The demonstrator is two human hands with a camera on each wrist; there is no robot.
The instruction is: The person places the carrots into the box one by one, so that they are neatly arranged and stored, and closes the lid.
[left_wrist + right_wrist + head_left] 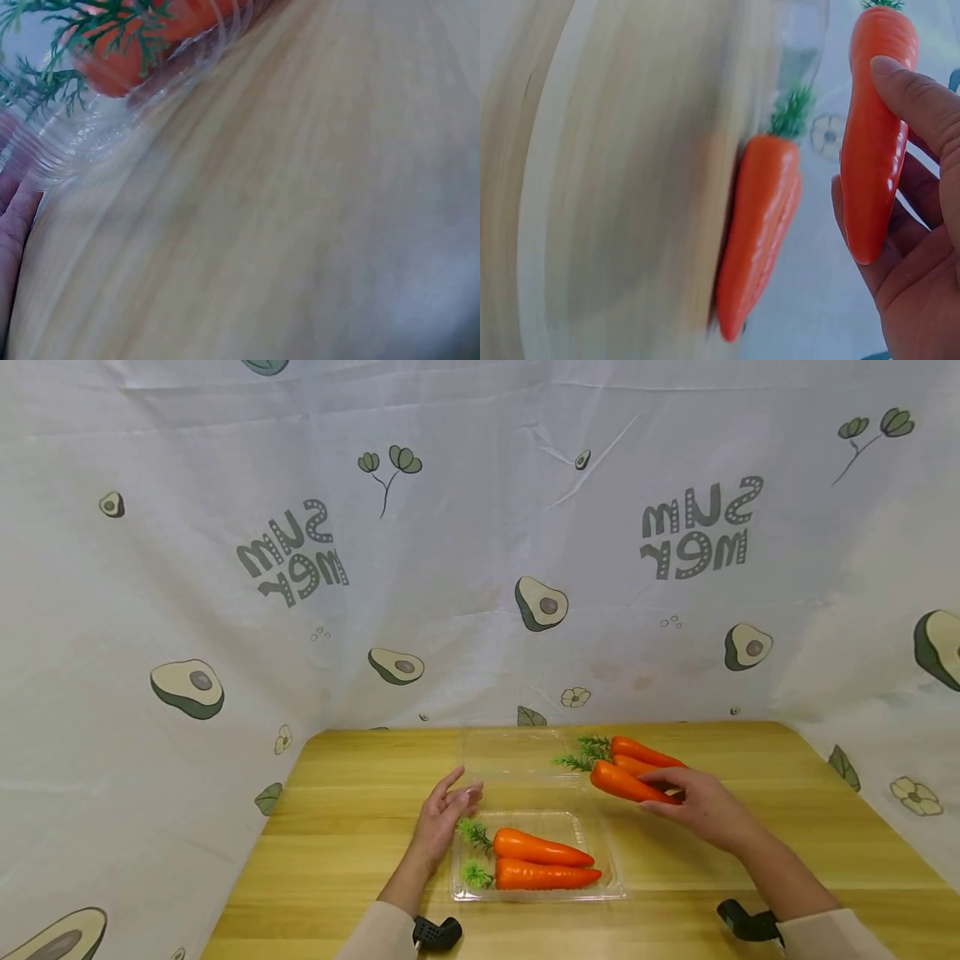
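Observation:
My right hand pinches a carrot between thumb and fingers, its green top pointing left in the head view. Just behind it, two more carrots lie side by side on the table, partly overlapped by the held one. A clear plastic clamshell box stands in front with its lid folded back. Inside the box, two carrots lie parallel, leafy tops to the left. At the box's back left corner my left hand has its fingers loosely extended, close against the box's side.
The wooden table reaches back to a white printed cloth, which also hangs along both sides. Black wrist devices sit by both sleeves.

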